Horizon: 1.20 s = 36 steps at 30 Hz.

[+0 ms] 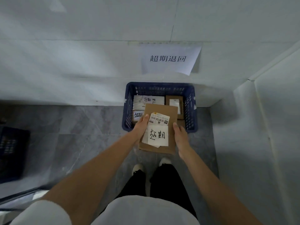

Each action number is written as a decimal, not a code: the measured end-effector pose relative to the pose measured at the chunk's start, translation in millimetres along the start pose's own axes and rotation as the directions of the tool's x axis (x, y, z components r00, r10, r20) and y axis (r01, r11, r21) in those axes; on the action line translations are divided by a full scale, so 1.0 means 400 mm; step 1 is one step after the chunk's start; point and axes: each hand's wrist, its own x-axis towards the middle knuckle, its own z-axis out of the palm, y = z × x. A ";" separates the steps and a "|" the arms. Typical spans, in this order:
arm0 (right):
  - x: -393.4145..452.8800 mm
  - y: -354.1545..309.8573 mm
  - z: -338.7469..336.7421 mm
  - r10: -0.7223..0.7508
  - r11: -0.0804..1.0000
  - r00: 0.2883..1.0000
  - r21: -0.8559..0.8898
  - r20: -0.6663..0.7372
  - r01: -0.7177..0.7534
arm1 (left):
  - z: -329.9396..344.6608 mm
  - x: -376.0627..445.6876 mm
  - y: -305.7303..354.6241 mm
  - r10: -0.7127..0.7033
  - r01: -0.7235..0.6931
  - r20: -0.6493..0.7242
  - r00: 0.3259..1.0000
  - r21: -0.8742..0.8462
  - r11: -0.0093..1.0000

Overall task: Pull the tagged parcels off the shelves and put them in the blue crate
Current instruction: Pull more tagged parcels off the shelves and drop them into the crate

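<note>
Here we go, I've got a flat cardboard parcel (pixel 159 127) held out in front of me, both hands on it. My left hand (pixel 140 127) grips the left edge, thumb laid over the top beside the barcode label (pixel 159 118); my right hand (pixel 180 134) clasps the right edge, fingers wrapped under where I can't see them. The handwritten tag (pixel 157 135) sits square on the top face, easy to read.

The relation that matters: the blue crate (pixel 191 106) lies at twelve o'clock from the grip, down on the floor against the wall, and the parcel's far end overlaps its near rim in my view. The parcel's long axis runs six to twelve, pointing straight in. Both hands look equally near, so I'd judge this a two-handed lowering.

Inside, two white tagged parcels (pixel 148 100) fill the ten o'clock side, a brown box (pixel 174 103) sits at one o'clock. The landing spot looks to be on top of them. A paper sign (pixel 168 59) hangs on the wall above.
</note>
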 end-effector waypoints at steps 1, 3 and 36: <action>0.034 -0.011 -0.020 -0.012 1.000 1.000 -0.008 -0.007 0.012 | 0.029 0.037 0.016 -0.015 0.015 -0.011 1.000 0.010 1.000; 0.109 -0.028 -0.057 -0.030 0.999 1.000 -0.027 0.000 0.030 | 0.089 0.118 0.046 -0.027 0.027 -0.016 1.000 0.012 1.000; 1.049 -0.015 -0.072 0.044 0.961 0.997 -0.268 -0.063 -0.059 | 0.388 0.932 0.022 -0.213 0.218 -0.206 0.955 0.002 0.976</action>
